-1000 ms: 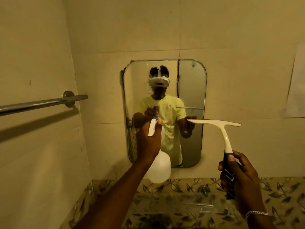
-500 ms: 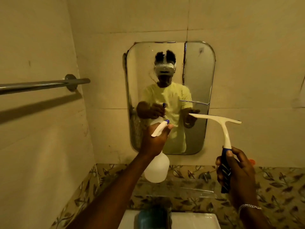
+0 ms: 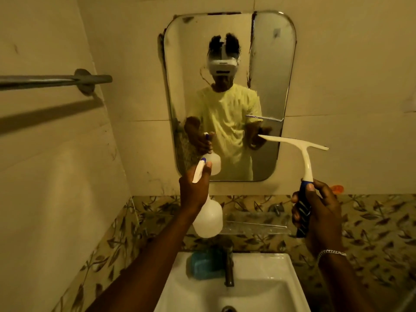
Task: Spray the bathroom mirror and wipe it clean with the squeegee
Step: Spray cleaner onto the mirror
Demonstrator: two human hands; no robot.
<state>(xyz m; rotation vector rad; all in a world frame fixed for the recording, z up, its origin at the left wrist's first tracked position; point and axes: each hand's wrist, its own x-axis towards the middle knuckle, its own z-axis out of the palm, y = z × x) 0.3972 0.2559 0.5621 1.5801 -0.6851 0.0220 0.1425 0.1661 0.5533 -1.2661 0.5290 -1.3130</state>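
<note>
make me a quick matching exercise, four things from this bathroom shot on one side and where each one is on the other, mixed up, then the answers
Things:
1. spray bottle
2. squeegee
3. towel bar
4. blue soap

Places:
A. fixed to the wall on the left
B. in the right hand, blade raised near the mirror's lower right corner
C. on the sink's back ledge, left of the tap
D. in the left hand, nozzle aimed at the mirror

Pairs: 1-D, 2-B, 3-A, 4-C
</note>
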